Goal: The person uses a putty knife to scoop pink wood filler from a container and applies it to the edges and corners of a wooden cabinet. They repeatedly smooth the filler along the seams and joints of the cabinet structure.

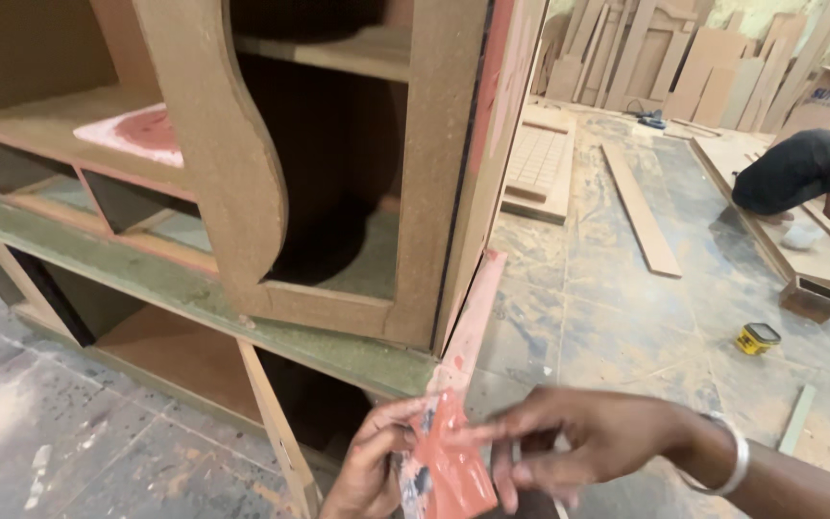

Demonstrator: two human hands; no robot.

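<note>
bare forearms, silver bangle [734, 459] on right wrist

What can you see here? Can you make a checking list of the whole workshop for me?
Surface: dusty, paint-stained concrete floor.
Job's things: flat reddish-orange smeared piece, held between both hands; brown board cabinet with a curved cut-out, reddish filler smeared on its edge and shelf.
Clutter: small yellow tin, loose plank, grid panel, all on the floor.
Grippers: left hand grips the piece; right hand, with a bracelet, pinches it from the other side.
Cables: nothing seen.
Surroundings: cut boards leaning on the far wall; another person bent over a board on the floor.
</note>
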